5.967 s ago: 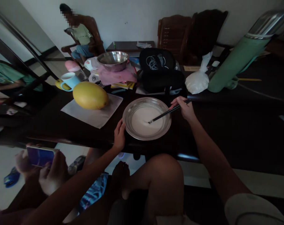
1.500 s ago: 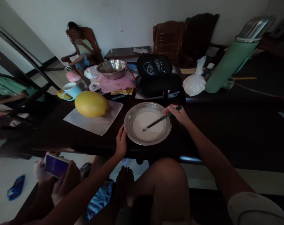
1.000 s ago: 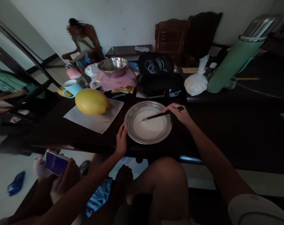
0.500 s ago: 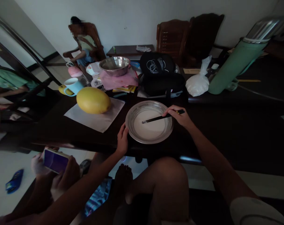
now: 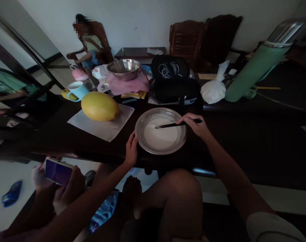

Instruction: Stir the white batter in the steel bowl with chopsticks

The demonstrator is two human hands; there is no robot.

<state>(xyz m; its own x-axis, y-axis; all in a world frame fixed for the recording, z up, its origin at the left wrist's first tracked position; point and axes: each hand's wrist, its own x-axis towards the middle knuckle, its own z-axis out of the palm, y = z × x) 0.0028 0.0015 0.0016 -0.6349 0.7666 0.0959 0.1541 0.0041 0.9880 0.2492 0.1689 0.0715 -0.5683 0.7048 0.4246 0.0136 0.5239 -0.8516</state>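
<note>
The right hand (image 5: 194, 123), pinching the chopsticks (image 5: 177, 124), has swept their tips toward the far-left side of the white batter (image 5: 161, 136); the left hand (image 5: 131, 150), fingers curled, still steadies the metal plate (image 5: 143, 141), so the stirring goes on.

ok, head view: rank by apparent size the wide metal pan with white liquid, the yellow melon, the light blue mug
1. Wide metal pan with white liquid, largest.
2. Yellow melon.
3. Light blue mug, smallest, though it sits farther from the camera, which shrinks it somewhat.

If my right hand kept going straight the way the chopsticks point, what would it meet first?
The right hand holds chopsticks pointing left across the metal plate. Going on, their tips would probably meet the plate's far-left rim first, though their height above the white liquid is unclear.
</note>
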